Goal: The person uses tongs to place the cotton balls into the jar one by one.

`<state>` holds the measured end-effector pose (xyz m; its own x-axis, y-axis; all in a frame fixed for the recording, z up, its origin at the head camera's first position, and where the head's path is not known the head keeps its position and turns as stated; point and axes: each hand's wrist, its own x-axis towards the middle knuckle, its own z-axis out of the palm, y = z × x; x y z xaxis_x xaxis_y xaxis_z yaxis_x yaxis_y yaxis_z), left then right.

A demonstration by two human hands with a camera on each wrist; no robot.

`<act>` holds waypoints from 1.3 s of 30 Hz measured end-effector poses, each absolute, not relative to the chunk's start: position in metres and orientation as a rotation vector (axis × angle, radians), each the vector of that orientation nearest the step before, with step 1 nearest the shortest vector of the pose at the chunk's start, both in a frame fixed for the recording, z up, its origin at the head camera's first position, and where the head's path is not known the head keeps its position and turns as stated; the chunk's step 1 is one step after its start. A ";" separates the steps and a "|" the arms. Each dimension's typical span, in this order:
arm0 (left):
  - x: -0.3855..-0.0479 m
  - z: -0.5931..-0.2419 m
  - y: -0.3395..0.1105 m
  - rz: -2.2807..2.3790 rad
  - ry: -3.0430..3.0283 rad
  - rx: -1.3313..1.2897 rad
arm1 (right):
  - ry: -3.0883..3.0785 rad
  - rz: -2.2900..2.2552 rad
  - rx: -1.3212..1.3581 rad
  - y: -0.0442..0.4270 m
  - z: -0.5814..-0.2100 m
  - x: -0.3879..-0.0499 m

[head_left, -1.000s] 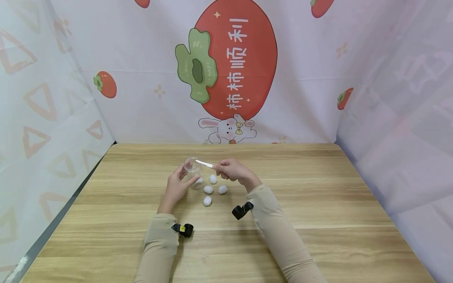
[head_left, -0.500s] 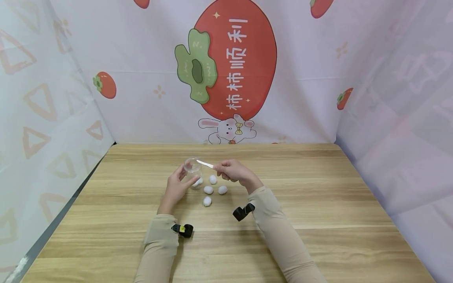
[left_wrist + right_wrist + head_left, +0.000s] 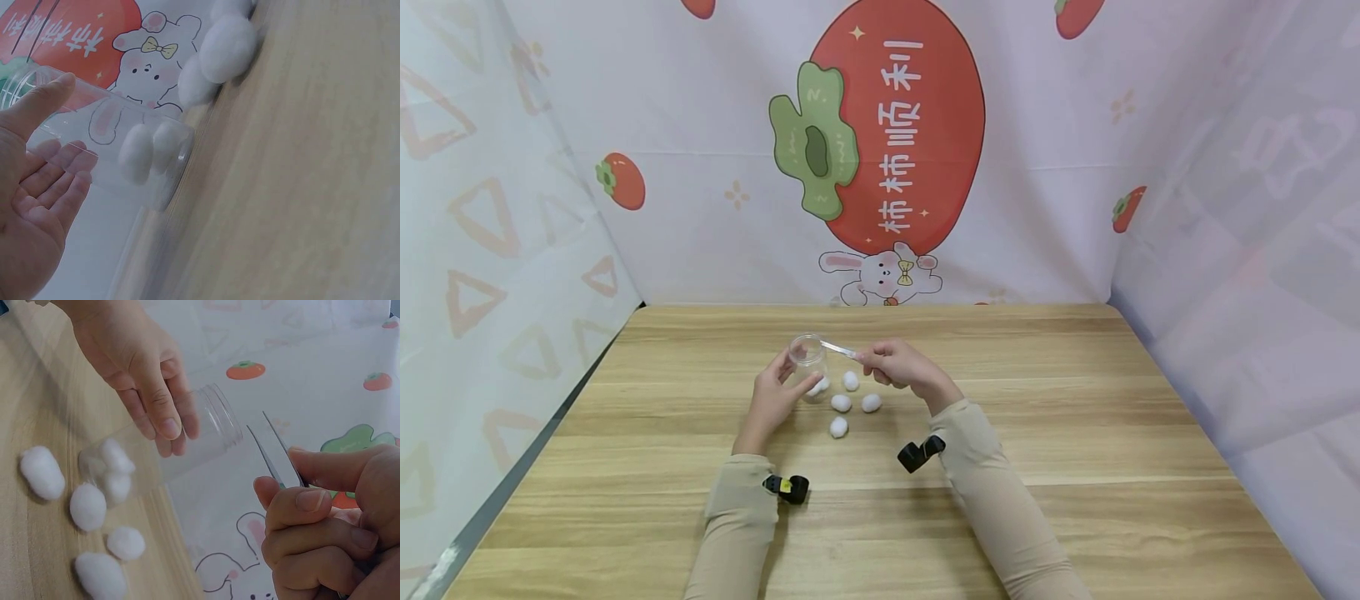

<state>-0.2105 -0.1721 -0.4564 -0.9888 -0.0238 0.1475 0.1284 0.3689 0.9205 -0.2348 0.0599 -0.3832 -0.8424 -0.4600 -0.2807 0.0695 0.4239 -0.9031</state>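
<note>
Tweezers [image 3: 838, 349] pinched by right fingers [image 3: 306, 540], pointing left, jar [image 3: 107, 134] held by left fingers [image 3: 56, 187], long axis upright

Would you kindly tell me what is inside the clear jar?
Inside the clear jar, at least two white cotton balls lie near the bottom. They overlap, so any others behind them cannot be seen. In the head view, the left hand partly covers the jar.

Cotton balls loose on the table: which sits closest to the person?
The front cotton ball, lowest in the head view; the other three loose ones lie farther back, toward the printed backdrop.
</note>
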 end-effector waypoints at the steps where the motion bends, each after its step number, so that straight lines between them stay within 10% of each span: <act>1: -0.210 -0.456 -0.172 -1.690 -2.484 -0.095 | 2.189 -1.424 -0.333 0.060 -0.383 -0.234; 39: -0.211 -0.457 -0.172 -1.691 -2.495 -0.066 | 2.168 -1.407 -0.336 0.078 -0.411 -0.209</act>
<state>-0.2109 -0.1716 -0.4567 -0.9910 -0.0346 0.1293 0.1073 0.3724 0.9218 -0.2095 0.0775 -0.4112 -0.8292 -0.4748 -0.2950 0.0760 0.4270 -0.9010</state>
